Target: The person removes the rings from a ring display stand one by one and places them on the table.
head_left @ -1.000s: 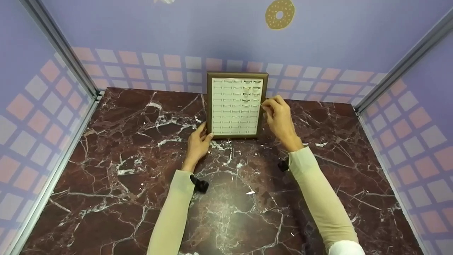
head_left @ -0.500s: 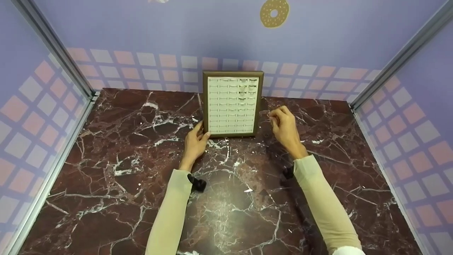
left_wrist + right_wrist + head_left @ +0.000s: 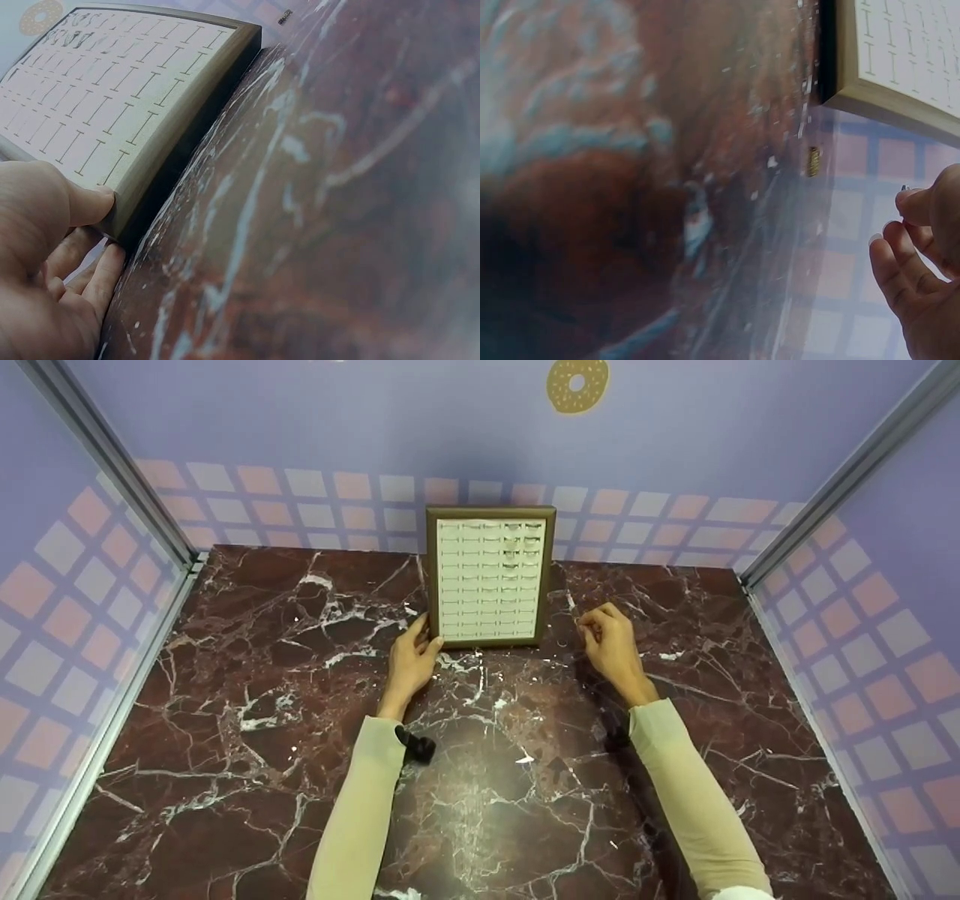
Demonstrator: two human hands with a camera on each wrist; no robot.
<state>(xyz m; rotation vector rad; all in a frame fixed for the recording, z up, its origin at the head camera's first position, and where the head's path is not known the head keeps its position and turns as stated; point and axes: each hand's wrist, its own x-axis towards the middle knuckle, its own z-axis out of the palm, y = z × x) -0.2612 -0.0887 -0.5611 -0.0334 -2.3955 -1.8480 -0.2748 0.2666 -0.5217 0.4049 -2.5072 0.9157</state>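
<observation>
A brown-framed display board (image 3: 491, 577) with a white slotted panel stands upright near the back wall. Small rings (image 3: 511, 540) sit in slots in its upper right part. My left hand (image 3: 411, 661) holds the board's lower left corner, thumb on the front of the frame and fingers behind, as the left wrist view shows. To the right of the board, my right hand (image 3: 613, 645) is apart from it, thumb and forefinger pinched together. A tiny dark bit of what looks like a ring (image 3: 904, 188) shows at those fingertips, mostly hidden. A ribbed gold ring (image 3: 814, 161) is on the tabletop near the board.
The dark red marbled tabletop (image 3: 262, 795) has white veins and specks. Purple walls with pink and white squares (image 3: 315, 516) close in the back and both sides. Grey metal strips (image 3: 112, 465) run along the corners.
My right hand has drawn away from the board's right edge and come lower and nearer. The left hand keeps its hold on the corner. The head view has shifted slightly.
</observation>
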